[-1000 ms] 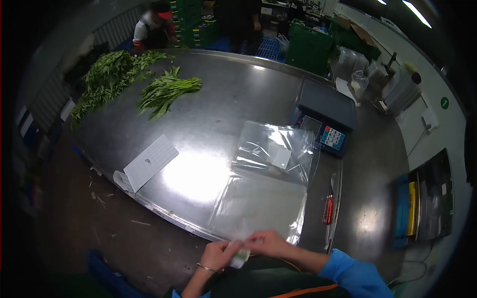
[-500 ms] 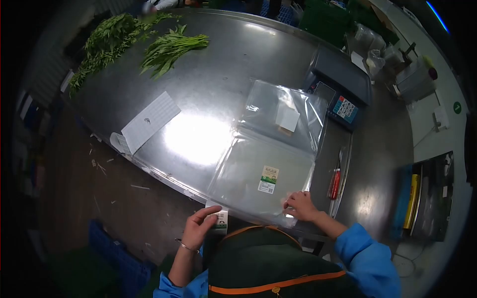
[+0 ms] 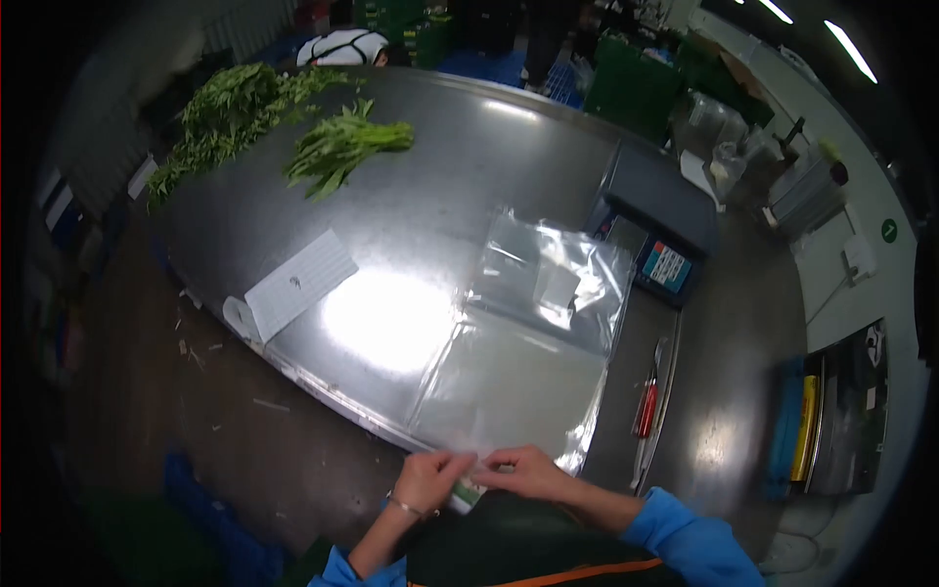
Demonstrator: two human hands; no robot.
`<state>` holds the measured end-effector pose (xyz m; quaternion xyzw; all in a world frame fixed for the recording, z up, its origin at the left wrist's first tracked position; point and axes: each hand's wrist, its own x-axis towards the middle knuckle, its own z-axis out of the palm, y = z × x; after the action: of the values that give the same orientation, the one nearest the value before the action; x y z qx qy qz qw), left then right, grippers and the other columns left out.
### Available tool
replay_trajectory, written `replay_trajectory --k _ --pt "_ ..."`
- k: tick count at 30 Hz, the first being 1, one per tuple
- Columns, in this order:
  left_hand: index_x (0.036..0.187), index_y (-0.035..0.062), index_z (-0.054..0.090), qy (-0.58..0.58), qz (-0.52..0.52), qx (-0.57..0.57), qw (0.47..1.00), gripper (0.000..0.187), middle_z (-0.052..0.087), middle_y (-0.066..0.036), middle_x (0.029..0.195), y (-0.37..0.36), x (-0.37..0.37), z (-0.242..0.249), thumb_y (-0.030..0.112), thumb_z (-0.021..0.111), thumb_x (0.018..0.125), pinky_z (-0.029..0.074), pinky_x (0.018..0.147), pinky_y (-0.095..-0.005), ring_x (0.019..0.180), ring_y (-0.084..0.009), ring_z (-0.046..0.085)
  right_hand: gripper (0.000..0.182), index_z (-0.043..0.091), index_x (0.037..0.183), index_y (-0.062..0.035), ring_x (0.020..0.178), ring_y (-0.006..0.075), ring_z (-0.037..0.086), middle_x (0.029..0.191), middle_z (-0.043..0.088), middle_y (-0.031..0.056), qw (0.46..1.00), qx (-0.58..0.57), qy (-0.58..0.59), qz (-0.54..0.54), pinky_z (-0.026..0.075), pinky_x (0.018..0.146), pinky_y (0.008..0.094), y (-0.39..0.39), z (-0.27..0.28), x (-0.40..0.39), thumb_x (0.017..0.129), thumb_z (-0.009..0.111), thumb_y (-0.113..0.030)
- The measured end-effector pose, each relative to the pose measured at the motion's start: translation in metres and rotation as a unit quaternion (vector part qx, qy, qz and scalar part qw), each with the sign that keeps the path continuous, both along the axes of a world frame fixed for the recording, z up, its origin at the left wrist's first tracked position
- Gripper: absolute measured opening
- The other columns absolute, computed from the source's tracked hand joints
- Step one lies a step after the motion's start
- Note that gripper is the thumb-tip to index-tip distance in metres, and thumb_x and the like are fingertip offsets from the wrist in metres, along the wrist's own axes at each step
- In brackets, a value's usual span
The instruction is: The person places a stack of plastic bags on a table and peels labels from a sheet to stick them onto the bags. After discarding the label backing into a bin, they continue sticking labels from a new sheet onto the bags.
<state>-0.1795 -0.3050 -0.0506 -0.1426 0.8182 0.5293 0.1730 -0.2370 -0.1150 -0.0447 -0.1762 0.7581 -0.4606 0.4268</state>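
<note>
Close to my body at the table's front edge, my left hand (image 3: 428, 481) is closed on a small stack of green-and-white labels (image 3: 469, 492). My right hand (image 3: 531, 474) meets it there, its thumb and fingers pinched at the labels' upper edge; exactly what they grip is too small to tell. Just beyond both hands lie clear plastic bags (image 3: 509, 386), flat on the steel table (image 3: 421, 147). Farther back, another pile of clear bags (image 3: 509, 269) has a white card (image 3: 558, 286) on it.
A scale (image 3: 660, 220) stands right of the bags, with a red-handled tool (image 3: 647, 406) in front of it. A written paper sheet (image 3: 301, 284) lies left. Leafy greens (image 3: 230, 112) and a separate bunch (image 3: 347, 147) sit at the back left. A person (image 3: 342, 47) is beyond the table.
My right hand has moved left from the bag's corner to meet my left hand at the labels. The label seen on the front bag no longer shows. My view has tilted up.
</note>
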Motion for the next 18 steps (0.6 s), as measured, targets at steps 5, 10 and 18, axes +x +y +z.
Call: replay_trajectory --k 5,10,18 --pt "0.095 0.0021 0.064 -0.16 -0.033 0.116 0.98 0.034 0.066 -0.009 0.076 -0.031 0.024 -0.028 0.031 0.064 0.078 0.049 0.066 -0.0293 0.071 -0.0152 0.063 0.04 0.061 0.1 -0.0063 0.096 0.0209 0.052 0.091 0.06 0.008 0.966 0.138 0.181 -0.126 0.037 0.087 0.0368 0.024 -0.09 -0.086 0.072 0.067 -0.034" --pt "0.136 0.0065 0.023 -0.122 0.11 0.241 0.957 0.078 0.06 -0.012 0.101 -0.044 0.033 0.001 0.006 0.067 0.072 0.047 0.075 -0.0281 0.092 -0.0191 0.058 0.058 0.05 0.114 -0.0108 0.092 0.0253 0.052 0.103 0.05 0.0145 0.815 0.284 0.491 -0.116 0.035 0.087 0.0409 0.05 -0.106 -0.061 0.068 0.068 -0.042" --pt "0.13 0.003 0.035 -0.033 0.155 0.343 0.926 0.051 0.055 -0.008 0.11 -0.04 0.039 -0.024 -0.001 0.053 0.082 0.043 0.085 -0.0262 0.099 -0.0143 0.053 0.034 0.061 0.097 -0.016 0.091 0.0232 0.054 0.09 0.057 0.0101 0.907 0.217 0.307 0.193 0.042 0.081 0.0377 0.117 -0.126 -0.025 0.074 0.061 -0.041"
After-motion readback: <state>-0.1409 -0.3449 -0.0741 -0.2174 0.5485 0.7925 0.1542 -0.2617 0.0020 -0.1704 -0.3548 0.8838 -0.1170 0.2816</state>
